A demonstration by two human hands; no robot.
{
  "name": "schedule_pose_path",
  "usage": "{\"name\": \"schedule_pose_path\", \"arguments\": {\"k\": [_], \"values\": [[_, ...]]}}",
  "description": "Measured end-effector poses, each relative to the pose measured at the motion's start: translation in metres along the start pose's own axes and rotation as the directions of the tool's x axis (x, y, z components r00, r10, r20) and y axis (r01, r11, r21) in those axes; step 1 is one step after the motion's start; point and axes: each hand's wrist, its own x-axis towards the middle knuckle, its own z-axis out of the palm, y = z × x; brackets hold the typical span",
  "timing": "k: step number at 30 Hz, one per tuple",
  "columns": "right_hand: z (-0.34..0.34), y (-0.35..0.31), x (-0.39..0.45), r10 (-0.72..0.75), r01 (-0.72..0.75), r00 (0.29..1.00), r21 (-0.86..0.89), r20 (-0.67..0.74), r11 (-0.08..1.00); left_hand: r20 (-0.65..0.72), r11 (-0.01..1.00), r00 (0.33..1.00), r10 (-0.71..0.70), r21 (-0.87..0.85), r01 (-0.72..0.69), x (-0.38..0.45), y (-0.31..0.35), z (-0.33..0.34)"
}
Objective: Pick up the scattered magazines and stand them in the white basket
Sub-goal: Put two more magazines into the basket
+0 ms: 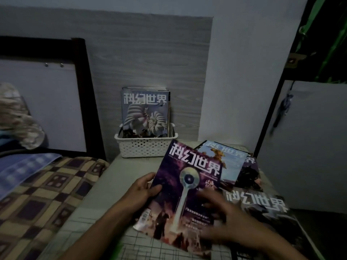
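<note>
A purple magazine [185, 186] is lifted at a tilt above the grey surface, and my left hand [143, 192] grips its left edge. My right hand [227, 220] is blurred, fingers spread over the cover's lower right; whether it touches the cover is unclear. The white perforated basket [144, 147] stands against the wall behind, holding several upright magazines with a blue-grey cover [145, 113] in front. To the right lie a blue-yellow magazine [228, 162], a dark one [249, 173] under it, and another dark one [262, 207] nearest me.
A bed with a chequered brown blanket [43, 194] and a blue cloth [22, 167] fills the left. A black-framed headboard [80, 91] stands behind it. A white cabinet door [308, 143] rises on the right, close to the loose magazines.
</note>
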Motion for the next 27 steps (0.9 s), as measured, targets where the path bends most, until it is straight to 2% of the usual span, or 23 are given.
{"name": "schedule_pose_path", "arguments": {"k": [1,2,3,5,7,9,12,15,18,21,24,27], "values": [[-0.001,-0.008,0.005,0.016,0.009,0.978,0.122,-0.207,0.993,0.022,0.997,0.998,0.061,-0.05,-0.06,-0.007,0.003,0.002],[-0.003,-0.017,0.012,0.009,0.067,0.915,0.174,-0.403,0.982,0.026,0.989,0.992,0.122,-0.082,-0.12,-0.014,0.01,0.005],[-0.004,-0.029,0.022,-0.005,0.127,0.845,0.191,-0.534,0.973,0.008,0.977,0.98,0.198,-0.086,-0.197,-0.02,0.021,0.007],[-0.004,-0.054,0.04,0.013,0.227,0.762,0.285,-0.648,0.931,-0.04,0.94,0.942,0.334,-0.062,-0.336,-0.029,0.043,0.009],[-0.009,-0.078,0.057,0.08,0.304,0.754,0.455,-0.651,0.837,-0.074,0.907,0.907,0.414,-0.047,-0.418,-0.036,0.067,0.008],[-0.014,-0.095,0.07,0.061,0.351,0.767,0.497,-0.639,0.794,-0.108,0.886,0.881,0.461,-0.013,-0.464,-0.044,0.083,0.0],[-0.014,-0.105,0.086,-0.039,0.4,0.74,0.392,-0.672,0.829,-0.25,0.856,0.819,0.516,0.127,-0.5,-0.047,0.096,-0.018],[0.001,-0.101,0.103,-0.127,0.398,0.731,0.268,-0.671,0.878,-0.395,0.806,0.706,0.588,0.358,-0.471,-0.042,0.095,-0.036],[0.021,-0.083,0.116,-0.173,0.345,0.769,0.172,-0.615,0.923,-0.44,0.778,0.662,0.607,0.496,-0.384,-0.039,0.075,-0.045],[0.027,-0.063,0.124,-0.186,0.267,0.743,0.031,-0.643,0.963,-0.428,0.715,0.6,0.676,0.578,-0.394,-0.037,0.054,-0.056],[0.014,-0.067,0.136,-0.159,0.297,0.717,0.091,-0.679,0.951,-0.439,0.698,0.575,0.691,0.613,-0.371,-0.028,0.056,-0.062],[-0.008,-0.094,0.158,-0.147,0.369,0.661,0.148,-0.736,0.918,-0.438,0.668,0.537,0.721,0.646,-0.37,-0.01,0.085,-0.072]]}}
